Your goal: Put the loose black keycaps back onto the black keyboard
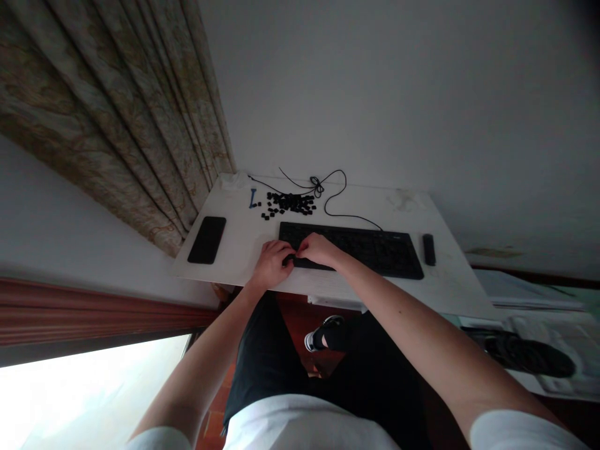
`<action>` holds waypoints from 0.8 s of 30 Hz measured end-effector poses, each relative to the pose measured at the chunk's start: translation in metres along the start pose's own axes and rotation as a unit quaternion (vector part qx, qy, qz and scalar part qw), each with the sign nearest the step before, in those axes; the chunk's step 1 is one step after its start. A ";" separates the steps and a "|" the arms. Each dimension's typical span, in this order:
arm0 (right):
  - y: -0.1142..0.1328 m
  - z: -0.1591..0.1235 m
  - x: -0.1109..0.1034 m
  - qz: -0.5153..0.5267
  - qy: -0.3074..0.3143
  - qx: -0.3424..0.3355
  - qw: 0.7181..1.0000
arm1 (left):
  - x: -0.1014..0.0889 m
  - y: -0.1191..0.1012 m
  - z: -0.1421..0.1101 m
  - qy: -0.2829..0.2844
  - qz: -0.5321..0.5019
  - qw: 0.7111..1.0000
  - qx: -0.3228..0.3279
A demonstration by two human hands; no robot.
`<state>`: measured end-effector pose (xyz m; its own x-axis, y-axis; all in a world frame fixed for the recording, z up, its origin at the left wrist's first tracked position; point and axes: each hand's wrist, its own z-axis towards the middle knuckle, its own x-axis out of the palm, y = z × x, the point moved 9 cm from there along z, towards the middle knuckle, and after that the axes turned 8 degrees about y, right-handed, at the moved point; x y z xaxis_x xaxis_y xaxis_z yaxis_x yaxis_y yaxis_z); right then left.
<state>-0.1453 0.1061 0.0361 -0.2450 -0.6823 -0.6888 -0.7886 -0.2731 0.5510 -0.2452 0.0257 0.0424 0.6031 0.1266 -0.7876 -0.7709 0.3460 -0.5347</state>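
A black keyboard (375,250) lies along the front of the white table. My left hand (272,262) is at its left front corner, with thumb and fingers closed around the dark edge. Close beside it, my right hand (319,249) reaches over the left part of the keyboard. Its thumb and forefinger are pinched together just above the keys; whatever is between them is too small to make out. Behind the keyboard lies a pile of loose black keycaps (291,203), with several scattered around it.
A blue tool (252,198) lies left of the keycaps. A black phone (207,240) is on the table's left side, and a small black oblong object (428,249) is at the right. A black cable (344,187) loops behind the keyboard. A patterned curtain (140,94) hangs at the left.
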 end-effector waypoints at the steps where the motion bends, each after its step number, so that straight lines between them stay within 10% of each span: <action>1: 0.000 0.000 0.000 0.002 -0.001 0.005 1.000 | 0.000 0.000 0.000 -0.001 -0.001 1.000 0.002; 24: 0.007 -0.001 0.001 -0.025 0.038 0.069 0.997 | 0.002 0.003 0.001 0.001 -0.022 1.000 0.003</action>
<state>-0.1502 0.1034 0.0397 -0.1644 -0.7205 -0.6737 -0.8701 -0.2158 0.4431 -0.2464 0.0284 0.0395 0.6359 0.1100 -0.7639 -0.7425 0.3573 -0.5666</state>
